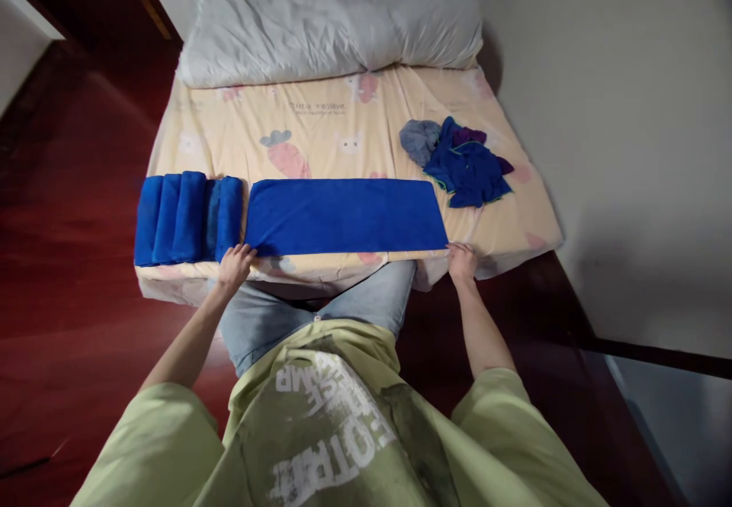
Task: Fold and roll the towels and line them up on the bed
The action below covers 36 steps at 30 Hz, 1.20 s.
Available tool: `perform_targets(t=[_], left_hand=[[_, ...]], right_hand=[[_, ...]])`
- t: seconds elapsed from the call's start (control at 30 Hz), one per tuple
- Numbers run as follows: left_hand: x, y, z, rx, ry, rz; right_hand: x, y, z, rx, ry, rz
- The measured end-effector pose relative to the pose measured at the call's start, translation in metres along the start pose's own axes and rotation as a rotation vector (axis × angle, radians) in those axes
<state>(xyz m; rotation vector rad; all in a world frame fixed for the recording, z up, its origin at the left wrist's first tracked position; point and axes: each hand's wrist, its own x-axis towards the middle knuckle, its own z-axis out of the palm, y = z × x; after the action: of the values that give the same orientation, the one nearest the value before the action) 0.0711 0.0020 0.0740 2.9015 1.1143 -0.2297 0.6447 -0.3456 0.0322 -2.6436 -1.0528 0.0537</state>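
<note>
A blue towel (348, 216) lies flat as a long strip along the near side of the bed. My left hand (236, 265) is closed at its near left corner, the fingers pinching the edge. At the near right corner, my right hand (460, 261) also pinches the cloth. Just left of the strip sit several rolled or folded blue towels (190, 216), packed side by side. One of them looks darker than the others.
The bed (217, 133) has a cream sheet with carrot and rabbit prints. A crumpled pile of blue and purple cloth (469, 168) lies at the right, beside a grey bundle (419, 142). A white quilt (332, 19) covers the far end. A wall (618, 149) stands on the right.
</note>
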Motion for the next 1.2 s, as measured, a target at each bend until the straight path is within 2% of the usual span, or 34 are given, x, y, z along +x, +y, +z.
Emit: perform_targets(t=[0.13,0.33,0.47,0.53,0.67,0.77,0.9,1.0,1.2], left_hand=[[-0.008,0.004,-0.002,0.007,0.004,-0.080],[-0.020,0.012,0.003,-0.012,-0.045,-0.039],[-0.015,0.008,-0.004,-0.025,-0.109,-0.037],[-0.002,0.007,-0.011,-0.052,-0.109,-0.050],[0.045,0.015,-0.021,-0.191,0.045,-0.078],[0.087,0.028,-0.018,-0.288,0.053,-0.166],[0.129,0.033,-0.008,-0.350,-0.001,-0.360],[0.149,0.022,0.001,-0.375,-0.018,-0.430],[0.178,-0.008,0.023,-0.424,0.086,-0.400]], right_hand=[[-0.006,-0.001,-0.002,-0.017,-0.003,0.016],[-0.014,0.003,-0.004,-0.055,-0.030,0.028],[-0.009,-0.003,-0.010,-0.107,-0.054,0.017],[-0.001,-0.015,-0.013,-0.110,-0.010,0.014],[0.025,-0.057,-0.008,-0.040,0.088,-0.072],[0.048,-0.097,0.007,-0.012,0.011,-0.118],[0.076,-0.135,0.033,-0.022,-0.172,-0.050],[0.096,-0.143,0.050,-0.050,-0.252,0.021],[0.148,-0.124,0.068,-0.103,-0.212,0.057]])
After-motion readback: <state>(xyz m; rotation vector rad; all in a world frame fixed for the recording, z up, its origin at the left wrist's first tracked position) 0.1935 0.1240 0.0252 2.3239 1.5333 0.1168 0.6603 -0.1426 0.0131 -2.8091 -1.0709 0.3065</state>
